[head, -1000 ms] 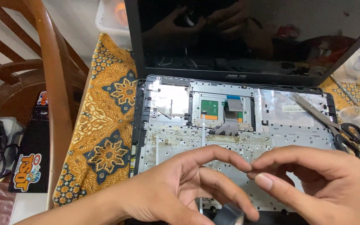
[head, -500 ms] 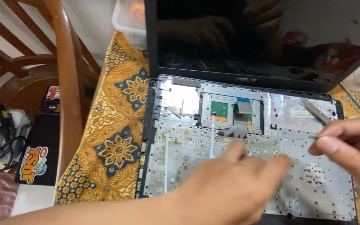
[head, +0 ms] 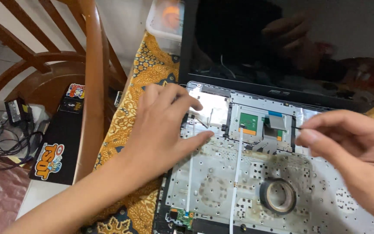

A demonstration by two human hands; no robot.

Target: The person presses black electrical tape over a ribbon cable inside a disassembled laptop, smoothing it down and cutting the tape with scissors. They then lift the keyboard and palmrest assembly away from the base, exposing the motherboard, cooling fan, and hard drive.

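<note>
An opened laptop lies on the table with the silver underside of its keyboard plate (head: 221, 173) facing up. My left hand (head: 161, 130) rests flat on the plate's upper left edge, fingers apart, holding nothing. Over the plate's right side, my right hand (head: 351, 147) pinches a small thin dark strip (head: 298, 127) between thumb and fingertips. The strip's tip is close to the green touchpad board (head: 249, 123) and its blue-grey ribbon (head: 275, 121). A roll of black tape (head: 263, 197) lies on the plate below my right hand. A white flat cable (head: 236, 173) runs down the middle of the plate.
The dark laptop screen (head: 247, 47) stands open behind the plate. A patterned yellow cloth (head: 143, 73) covers the table. At the left are a wooden chair (head: 89, 78), a black flat item with stickers (head: 61, 143) and a charger with cables (head: 14, 112). A plastic container (head: 165, 21) sits at the back.
My left hand moved up and left from the plate's front to its upper left edge. My right hand drew away to the right. The tape roll has come into sight.
</note>
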